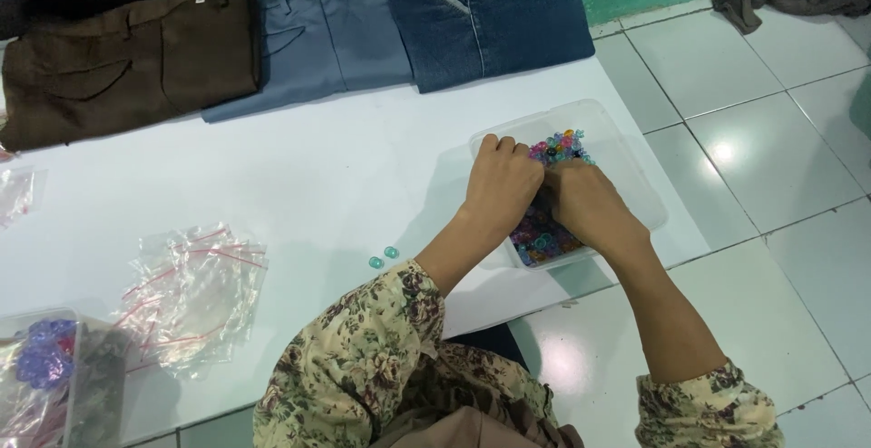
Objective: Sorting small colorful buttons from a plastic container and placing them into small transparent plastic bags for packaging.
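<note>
Three folded trousers (pixel 299 35) lie at table (pixel 318 176) far edge. Clear tub (pixel 626 185) at its right edge holds beads (pixel 558 147). Left hand (pixel 502 183) and right hand (pixel 585 201) both in tub, fingers curled into beads; grasp unclear. Bags (pixel 195 294) left of tub; two loose beads (pixel 383 258) between.

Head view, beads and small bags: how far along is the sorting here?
Early, by the look of it. Done: two teal beads lie loose on the white table. In hand: left hand and right hand dig in the clear plastic tub of mixed coloured beads. Left: the clear zip bags look unfilled.
</note>
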